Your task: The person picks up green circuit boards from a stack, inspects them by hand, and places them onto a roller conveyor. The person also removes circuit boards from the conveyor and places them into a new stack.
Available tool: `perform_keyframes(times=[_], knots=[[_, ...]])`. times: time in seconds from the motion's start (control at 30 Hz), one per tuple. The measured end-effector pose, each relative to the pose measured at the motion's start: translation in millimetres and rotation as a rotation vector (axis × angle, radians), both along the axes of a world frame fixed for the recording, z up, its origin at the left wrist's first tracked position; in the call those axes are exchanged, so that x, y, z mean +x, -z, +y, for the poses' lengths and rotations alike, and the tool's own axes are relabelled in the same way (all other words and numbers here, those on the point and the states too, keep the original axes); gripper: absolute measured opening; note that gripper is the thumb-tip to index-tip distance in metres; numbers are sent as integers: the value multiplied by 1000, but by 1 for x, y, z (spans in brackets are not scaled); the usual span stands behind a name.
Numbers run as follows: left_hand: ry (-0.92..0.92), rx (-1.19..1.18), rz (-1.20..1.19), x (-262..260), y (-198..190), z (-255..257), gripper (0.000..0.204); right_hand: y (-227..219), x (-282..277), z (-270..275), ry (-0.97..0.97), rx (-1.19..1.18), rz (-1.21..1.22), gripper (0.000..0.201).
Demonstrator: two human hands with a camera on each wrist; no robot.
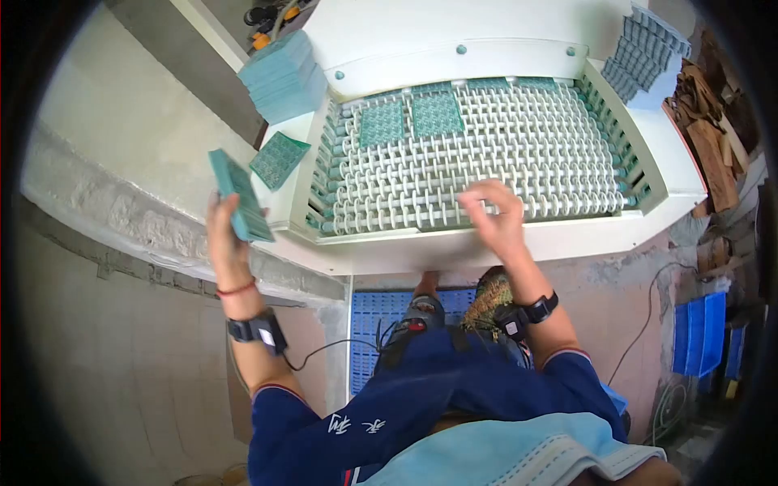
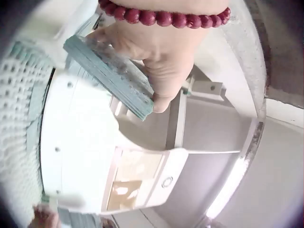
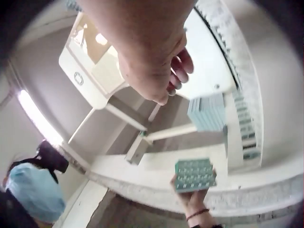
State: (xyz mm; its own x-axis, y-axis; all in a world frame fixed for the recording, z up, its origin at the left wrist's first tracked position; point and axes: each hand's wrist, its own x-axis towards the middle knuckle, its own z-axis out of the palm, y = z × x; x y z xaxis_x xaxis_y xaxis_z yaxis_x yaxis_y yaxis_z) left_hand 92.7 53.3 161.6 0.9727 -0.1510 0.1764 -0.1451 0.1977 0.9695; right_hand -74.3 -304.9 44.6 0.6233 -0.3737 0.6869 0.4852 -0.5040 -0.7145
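A thin stack of green circuit boards point(image 1: 240, 194) is tilted upright in my left hand point(image 1: 224, 233), thumb on one side and fingers on the other. The left wrist view shows the layered edge of this stack point(image 2: 109, 78); its patterned face point(image 3: 194, 175) shows in the right wrist view. My right hand point(image 1: 498, 220) hovers over the near part of the white roller conveyor point(image 1: 486, 162), fingers loosely bent, nothing seen between them. Two circuit boards lie flat on the rollers, a left board point(image 1: 381, 124) and a right board point(image 1: 438, 113).
A loose circuit board point(image 1: 279, 160) lies on the machine's left ledge, in front of a tall pile of boards point(image 1: 284, 77). Grey-blue stacked pieces point(image 1: 648, 53) stand at the back right. The machine's white front rim point(image 1: 486, 247) runs between my body and the rollers.
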Motion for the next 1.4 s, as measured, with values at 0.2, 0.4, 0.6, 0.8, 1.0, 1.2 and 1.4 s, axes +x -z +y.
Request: perform_keyframes(times=[0.2, 0.4, 0.6, 0.8, 1.0, 1.2, 1.4], knots=[[178, 108, -150, -80, 84, -113, 76, -24, -6, 77, -512, 188, 407, 42], [323, 282, -221, -92, 123, -162, 77, -11, -18, 67, -500, 380, 612, 47], [370, 262, -302, -78, 145, -174, 85, -2, -18, 47, -509, 555, 590, 31], [552, -467, 278, -67, 119, -156, 57, -9, -6, 18, -617, 937, 539, 36], [740, -745, 587, -60, 138, -154, 43, -9, 15, 18, -588, 851, 781, 37], [584, -625, 545, -53, 144, -155, 42, -18, 20, 9, -316, 352, 926, 21], [540, -553, 455, -49, 162, -156, 43, -19, 44, -36, -254, 337, 889, 16]])
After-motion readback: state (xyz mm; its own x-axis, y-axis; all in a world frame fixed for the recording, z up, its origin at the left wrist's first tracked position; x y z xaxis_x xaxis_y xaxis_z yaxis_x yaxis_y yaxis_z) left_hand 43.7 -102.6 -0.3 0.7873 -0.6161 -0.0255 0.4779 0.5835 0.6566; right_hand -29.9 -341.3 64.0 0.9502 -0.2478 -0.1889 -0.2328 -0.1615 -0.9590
